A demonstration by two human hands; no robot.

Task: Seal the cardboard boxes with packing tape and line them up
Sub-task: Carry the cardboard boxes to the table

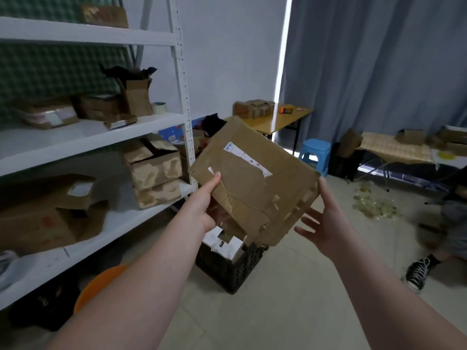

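Left half of frame: white metal shelving unit [182, 102], several tiers. Upper tier: one brown carton [104, 16], blurred. Middle tier: flattened and open brown boxes [101, 107], with a pale roll of tape [159, 107] standing just beside them at the right end. Lower tier: a large open box [50, 221] at the left and two crumpled stacked boxes [155, 173] near the upright. Lower left, under the shelving: an orange rounded object [101, 281], partly hidden by the forearm. Centre left: left hand [202, 213], thumb laid on the top face of a flat cardboard box [252, 180], fingers curled out of sight beneath it, gripping its left edge. The flat cardboard box sits at centre frame, held in the air and tilted, bearing torn white label scraps and ragged tape along its near edge. Directly below it: a black plastic crate [232, 266] on the floor, holding white packaging. Behind the box, upper centre: a wooden table [280, 122] carrying small brown cartons and an orange item. Centre right: right hand [328, 223], fingers spread and straight, thumb resting against the box's right corner, not clamped. Further right: a blue plastic stool [314, 152] against a grey curtain [379, 72]. Right edge: a low table [394, 150] with more boxes, a yellowish heap [374, 205] on the floor, and another person's laced shoe [417, 274].
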